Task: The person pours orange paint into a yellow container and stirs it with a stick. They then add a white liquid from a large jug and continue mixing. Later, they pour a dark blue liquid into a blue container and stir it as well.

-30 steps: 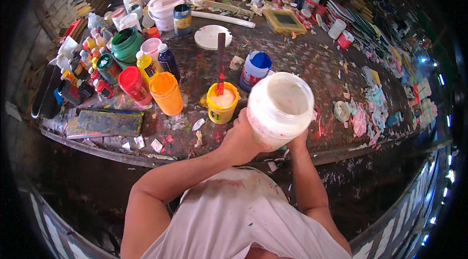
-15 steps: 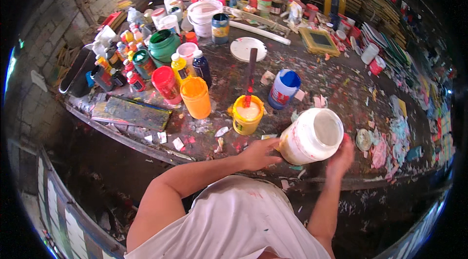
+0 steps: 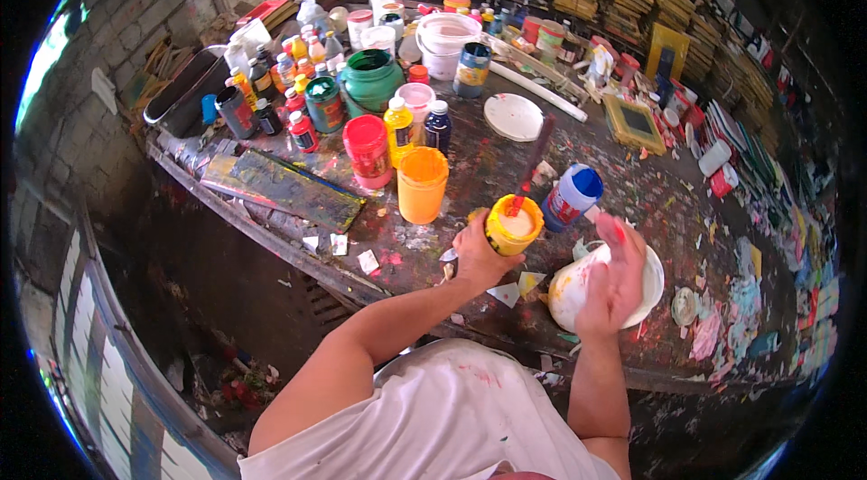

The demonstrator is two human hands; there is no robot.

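My left hand (image 3: 480,256) is wrapped round the side of a small yellow paint tub (image 3: 511,239) with pale, creamy paint inside. A red-smeared stirring stick (image 3: 535,162) leans up out of it. My right hand (image 3: 612,279) is raised with its fingers stretched out, in front of a large white plastic jar (image 3: 569,295). That jar stands near the table edge; my hand hides part of its mouth, and I cannot tell whether they touch. A white and blue paint jar (image 3: 571,197) stands just beyond the yellow tub. An orange paint tub (image 3: 423,186) is to the left.
Red paint jar (image 3: 368,152), green jar (image 3: 372,83) and several paint bottles crowd the table's left side. A white lid (image 3: 514,117) lies behind the yellow tub. A paint-stained board (image 3: 280,188) rests along the left edge. Scraps and stained rags (image 3: 736,268) litter the right.
My left hand has left the white jar and taken hold of the yellow tub. My right hand has come off the jar's side and risen in front of it. The view has shifted.
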